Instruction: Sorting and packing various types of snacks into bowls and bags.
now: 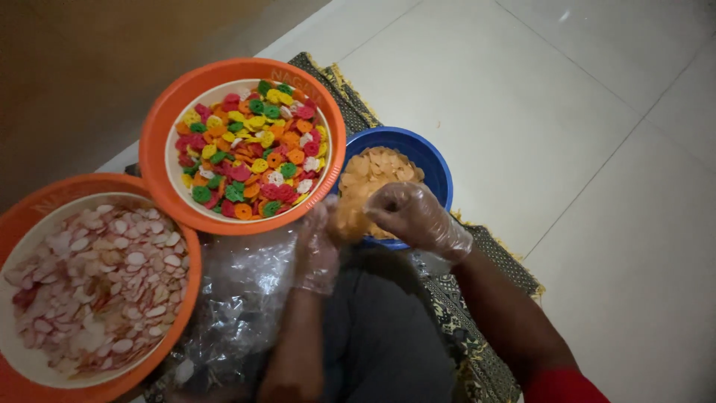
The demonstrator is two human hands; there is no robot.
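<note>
White floor tiles (pixel 537 112): gloved right hand (pixel 414 216) and left hand (pixel 319 250) grip a bag of tan chips (pixel 350 220) over blue bowl (pixel 429 160), beside orange basin (pixel 160 142) of multicoloured crackers (pixel 250 149).

To my left sit two orange basins: one (pixel 160 127) of multicoloured crackers, one (pixel 188 287) of pink-white crackers, on a patterned mat (pixel 488 250) over white floor tiles (pixel 567 112).

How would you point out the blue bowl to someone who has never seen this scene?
On the patterned mat sit three round containers. Two are orange basins, and the blue bowl is the smallest, farthest right, under the gloved right hand. It alone holds plain pale-orange chips.
</note>
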